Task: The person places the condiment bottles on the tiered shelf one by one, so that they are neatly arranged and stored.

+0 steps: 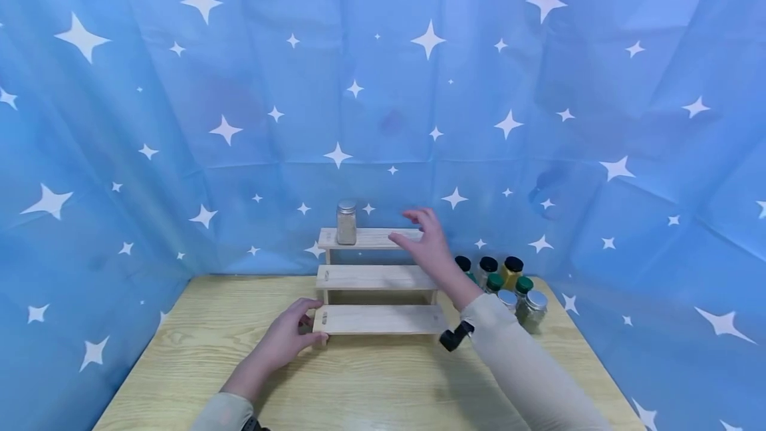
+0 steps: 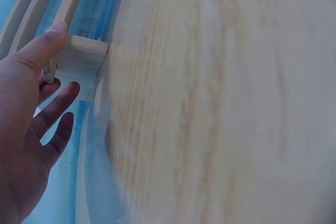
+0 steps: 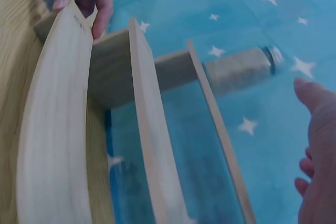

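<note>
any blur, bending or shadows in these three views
Head view: shadow on the pale wooden table near the beige right sleeve; right wrist view: clear silver-capped jar blurred, pale three-tier wooden rack looks bowed; left wrist view: rack's shelves look curved, table grain soft.

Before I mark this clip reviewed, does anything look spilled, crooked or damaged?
Nothing stands out. The jar stands upright on the top shelf, the grouped jars stand on the table, and no spill shows. The shelves look bowed in the wrist views but straight in the head view.

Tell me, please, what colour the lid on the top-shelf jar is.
Silver; the lid shows best in the head view.
</note>
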Tool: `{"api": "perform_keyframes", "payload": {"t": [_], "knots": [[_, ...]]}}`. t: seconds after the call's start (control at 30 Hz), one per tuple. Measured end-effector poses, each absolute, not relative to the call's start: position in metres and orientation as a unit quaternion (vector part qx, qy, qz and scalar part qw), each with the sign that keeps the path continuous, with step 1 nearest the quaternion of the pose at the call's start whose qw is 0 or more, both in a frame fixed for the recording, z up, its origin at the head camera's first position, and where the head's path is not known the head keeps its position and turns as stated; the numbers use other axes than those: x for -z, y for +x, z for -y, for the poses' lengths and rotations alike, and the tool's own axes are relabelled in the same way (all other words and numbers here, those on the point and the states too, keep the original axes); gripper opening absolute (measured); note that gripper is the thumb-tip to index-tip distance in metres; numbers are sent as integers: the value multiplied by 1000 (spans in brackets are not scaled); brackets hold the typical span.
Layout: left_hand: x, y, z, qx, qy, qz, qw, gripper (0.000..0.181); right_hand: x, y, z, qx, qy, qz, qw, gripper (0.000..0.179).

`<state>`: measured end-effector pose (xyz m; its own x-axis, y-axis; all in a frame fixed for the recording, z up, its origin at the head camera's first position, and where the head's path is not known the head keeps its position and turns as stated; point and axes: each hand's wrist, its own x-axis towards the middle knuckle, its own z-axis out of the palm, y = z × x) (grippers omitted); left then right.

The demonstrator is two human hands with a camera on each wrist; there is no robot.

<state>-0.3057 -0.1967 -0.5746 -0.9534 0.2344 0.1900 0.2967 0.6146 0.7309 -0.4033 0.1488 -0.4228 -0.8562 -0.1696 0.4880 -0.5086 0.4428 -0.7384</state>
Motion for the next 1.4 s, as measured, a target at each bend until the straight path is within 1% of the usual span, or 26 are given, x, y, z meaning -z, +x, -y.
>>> {"api": "perform_keyframes", "payload": {"t": [0.13, 0.3, 0.67, 0.87, 1.1, 1.3, 1.4], "knots": [[573, -305, 196, 416, -145, 897, 35, 71, 430, -386, -183, -474, 193, 837, 195, 54], [572, -305, 194, 419, -143, 896, 34, 71, 440, -365, -220, -432, 164, 861, 212, 55], [575, -306, 193, 414, -145, 898, 40, 70, 471, -330, -279, -384, 100, 891, 220, 59], [577, -307, 196, 419, -143, 895, 42, 71, 482, -319, -299, -398, 77, 888, 217, 59], [578, -308, 197, 420, -140, 896, 36, 70, 496, -306, -319, -403, 45, 893, 195, 63], [578, -307, 196, 419, -134, 898, 29, 68, 505, -302, -327, -380, 22, 904, 195, 64], [577, -306, 196, 417, -135, 898, 28, 68, 509, -301, -329, -372, 10, 910, 184, 67]]}}
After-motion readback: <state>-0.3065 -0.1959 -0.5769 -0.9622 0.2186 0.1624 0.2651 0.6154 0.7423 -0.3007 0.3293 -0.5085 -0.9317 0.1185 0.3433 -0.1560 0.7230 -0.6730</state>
